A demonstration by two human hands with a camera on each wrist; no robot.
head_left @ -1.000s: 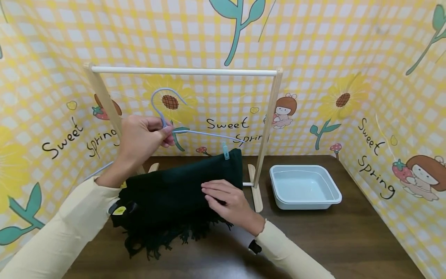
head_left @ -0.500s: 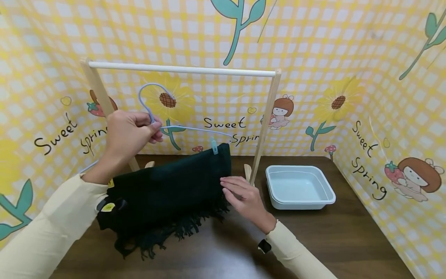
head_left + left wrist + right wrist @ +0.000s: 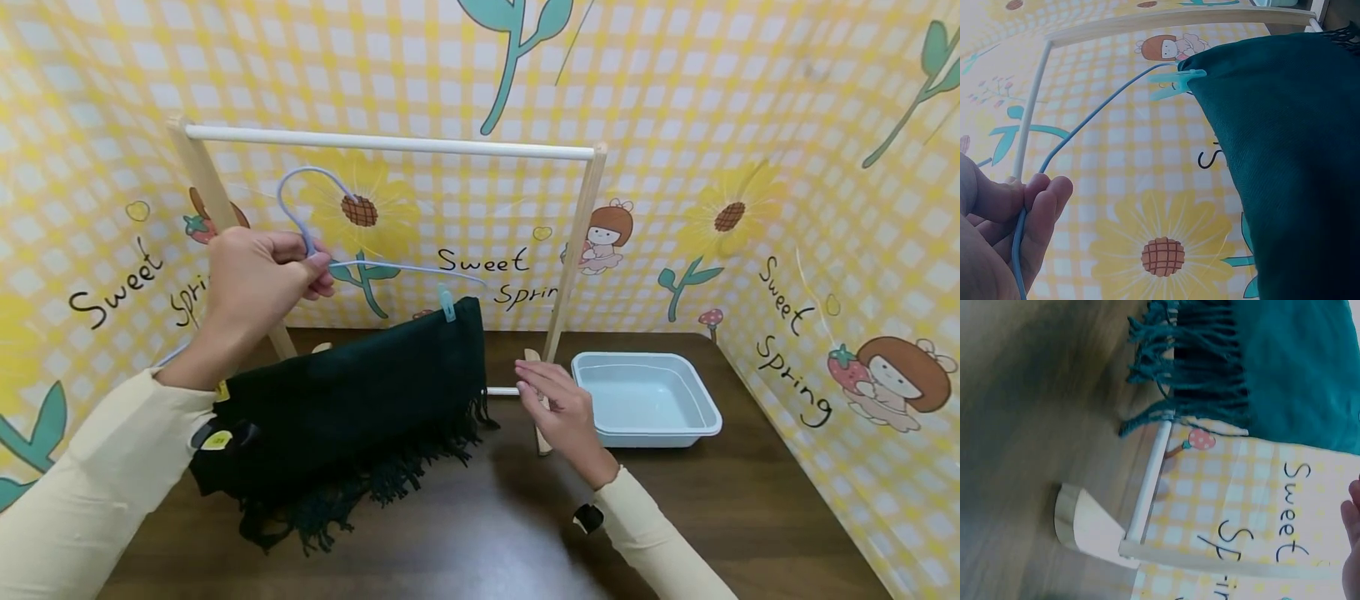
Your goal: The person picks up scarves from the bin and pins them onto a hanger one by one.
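My left hand (image 3: 262,271) pinches a thin blue clothes hanger (image 3: 408,268) at the base of its hook, as the left wrist view (image 3: 1085,119) also shows. From the hanger hangs a folded dark green scarf (image 3: 360,375) with a fringed lower edge. A light teal clothespin (image 3: 447,303) sits at the scarf's upper right corner. The hanger's left end is mostly hidden behind my forearm. To the right of the scarf and apart from it, my right hand (image 3: 558,412) hovers with fingers extended, holding nothing. Only its fingertips (image 3: 1352,515) show in the right wrist view.
Behind the scarf stands a wooden rack (image 3: 577,250) with a white top bar (image 3: 390,142) and a lower white bar (image 3: 1150,481). A pale blue plastic basin (image 3: 648,433) stands to its right on the brown table (image 3: 712,517). Patterned cloth (image 3: 675,83) surrounds the table.
My left hand has moved left and slightly up with the hanger and scarf. My right hand has come off the scarf and moved right, away from it.
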